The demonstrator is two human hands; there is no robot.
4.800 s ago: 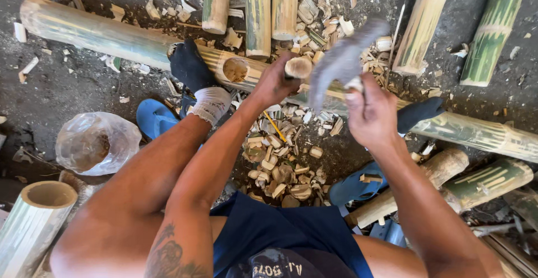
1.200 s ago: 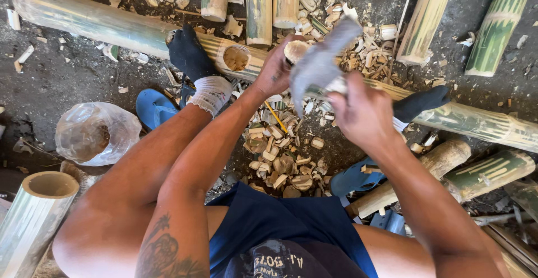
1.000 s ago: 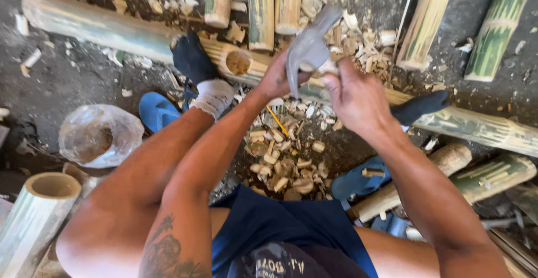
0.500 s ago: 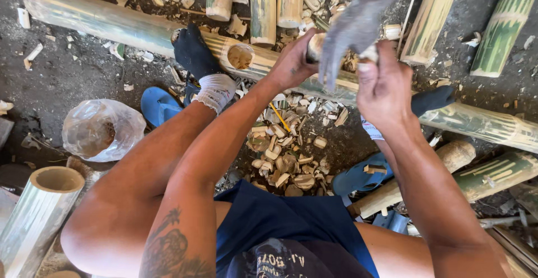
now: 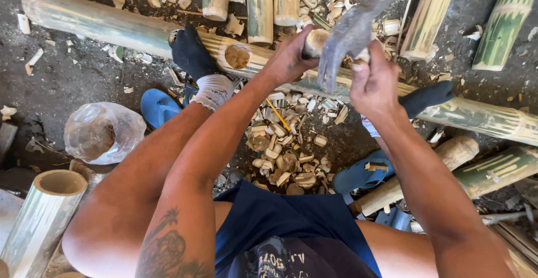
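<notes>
Right hand [image 5: 374,83] clenched on blade [image 5: 352,31], left hand [image 5: 288,59] grasping bamboo piece [image 5: 315,41] at twelve o'clock: risk of cutting left fingers if blade glances off.

Both bare arms reach forward from the seated body, elbows bent, forearms converging toward the top of the view. The left hand [image 5: 288,59] sits slightly lower and further left, fingers curled shut in a firm grasp, wrist nearly straight. The right hand [image 5: 374,82] is raised just beside it — fist closed, knuckles facing the camera, thumb pressed on top. The two hands are near each other but apart. The left upper arm bears a dark tattoo near the bottom edge. Both knees spread wide — each foot in a dark sock.
</notes>
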